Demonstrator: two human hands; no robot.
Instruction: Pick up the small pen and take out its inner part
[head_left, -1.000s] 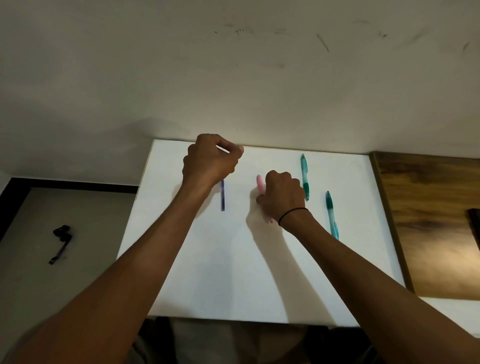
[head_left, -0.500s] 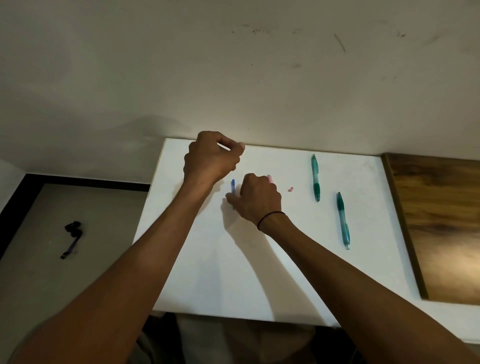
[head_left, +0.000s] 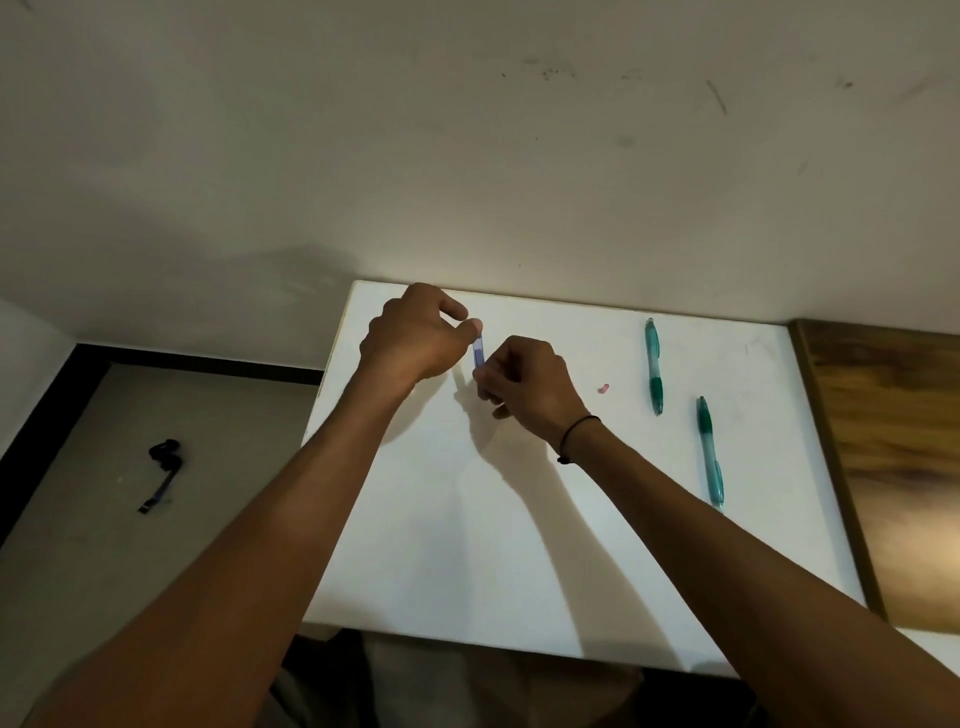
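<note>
- Two hands pinched one slim blue plastic pen piece (head_left: 478, 351): left hand (head_left: 415, 338) up top, right hand (head_left: 527, 387) below.
- Right of it lay two green plastic pens (head_left: 653, 366).

A white table (head_left: 519, 545) stood against a pale wall (head_left: 467, 156) that carried several dark scuff marks near the top right. To the right of the table was a brown wooden surface (head_left: 893, 467), touching its edge. On the left, a grey floor (head_left: 104, 519) with a black skirting board (head_left: 197, 358) held a small dark strap (head_left: 162, 473), and the light was dim.
</note>
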